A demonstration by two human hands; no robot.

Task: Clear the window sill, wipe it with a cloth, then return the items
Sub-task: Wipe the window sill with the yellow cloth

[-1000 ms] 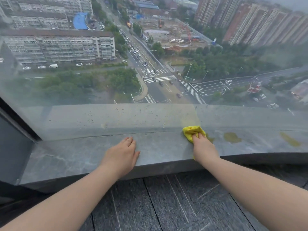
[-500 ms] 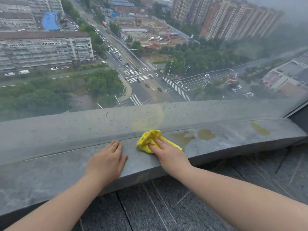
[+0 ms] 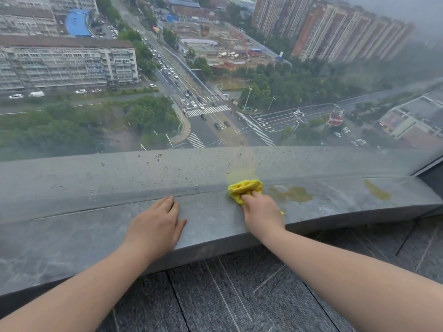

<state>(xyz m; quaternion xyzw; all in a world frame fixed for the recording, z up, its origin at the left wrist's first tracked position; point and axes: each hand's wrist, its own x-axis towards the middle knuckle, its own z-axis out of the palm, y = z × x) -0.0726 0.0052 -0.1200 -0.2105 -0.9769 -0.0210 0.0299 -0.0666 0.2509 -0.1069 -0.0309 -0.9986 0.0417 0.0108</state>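
A grey stone window sill point(image 3: 84, 226) runs across the view below the glass. My right hand point(image 3: 261, 215) presses a crumpled yellow cloth point(image 3: 244, 188) onto the sill close to the glass, fingers closed over it. My left hand point(image 3: 155, 226) lies flat on the sill to the left of the cloth, palm down, fingers together, holding nothing. Yellowish-brown stains point(image 3: 294, 194) mark the sill just right of the cloth, and another stain point(image 3: 377, 192) lies further right.
The large window pane point(image 3: 215, 92) stands right behind the sill, showing a city far below. A dark window frame point(image 3: 429, 168) closes the sill at the right end. Dark grey carpet tiles point(image 3: 239, 295) cover the floor under my arms.
My right hand has pushed the cloth further back toward the glass and bunched it up. My left hand stays flat on the sill. The view has shifted a little.
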